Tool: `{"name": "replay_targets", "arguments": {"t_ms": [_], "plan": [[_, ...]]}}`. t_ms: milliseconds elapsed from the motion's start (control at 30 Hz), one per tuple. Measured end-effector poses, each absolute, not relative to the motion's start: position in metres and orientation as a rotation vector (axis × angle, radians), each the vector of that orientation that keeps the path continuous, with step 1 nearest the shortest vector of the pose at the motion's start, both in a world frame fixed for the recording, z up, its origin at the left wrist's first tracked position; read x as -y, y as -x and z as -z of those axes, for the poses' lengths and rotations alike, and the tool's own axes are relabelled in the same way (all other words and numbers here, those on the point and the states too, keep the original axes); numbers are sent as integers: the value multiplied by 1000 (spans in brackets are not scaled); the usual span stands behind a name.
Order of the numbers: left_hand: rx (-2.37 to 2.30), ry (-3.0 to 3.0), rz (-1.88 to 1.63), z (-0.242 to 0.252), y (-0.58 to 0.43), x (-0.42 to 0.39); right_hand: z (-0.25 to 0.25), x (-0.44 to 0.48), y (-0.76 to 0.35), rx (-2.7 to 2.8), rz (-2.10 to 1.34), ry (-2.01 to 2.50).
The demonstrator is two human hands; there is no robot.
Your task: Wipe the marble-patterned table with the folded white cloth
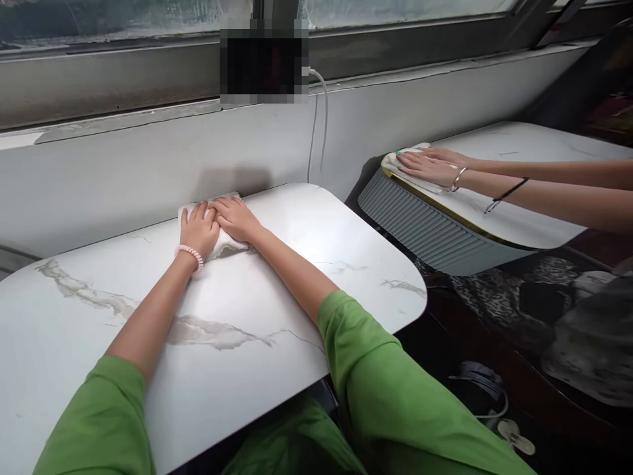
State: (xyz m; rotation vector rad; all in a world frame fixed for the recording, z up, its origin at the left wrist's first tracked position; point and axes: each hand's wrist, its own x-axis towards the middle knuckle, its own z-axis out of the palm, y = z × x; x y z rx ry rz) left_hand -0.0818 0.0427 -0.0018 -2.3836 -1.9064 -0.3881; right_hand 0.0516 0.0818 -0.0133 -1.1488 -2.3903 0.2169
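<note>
Two hands pressed flat on a white cloth at the wall side of a marbled tabletop.
From where I stand, the left hand [198, 231] and right hand [239, 218] lie close side by side, palms down, fingers stretched out over the cloth [227, 245] rather than curled round it; both arms reach forward from green sleeves [390, 369], the left wrist wearing a pink coiled band [190, 256]. The cloth rests on the tabletop [237, 290] near its far edge, where the pale wall [148, 175] rises and blocks the way beyond. A white cable [325, 122] hangs down that wall. Off to the right, another person's hands [428, 170] rest on a second cloth [422, 184], over a ribbed grey side panel [420, 227].
</note>
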Motion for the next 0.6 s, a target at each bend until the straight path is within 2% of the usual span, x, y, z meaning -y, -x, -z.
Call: {"name": "replay_targets", "arguments": {"t_ms": [233,600], "plan": [[1872,2390,383,1,65,0,11,-38,-69,2402,-244,1182],[1811,2485,373,3,-23,140,15,95,-174,2433,-332,995]]}}
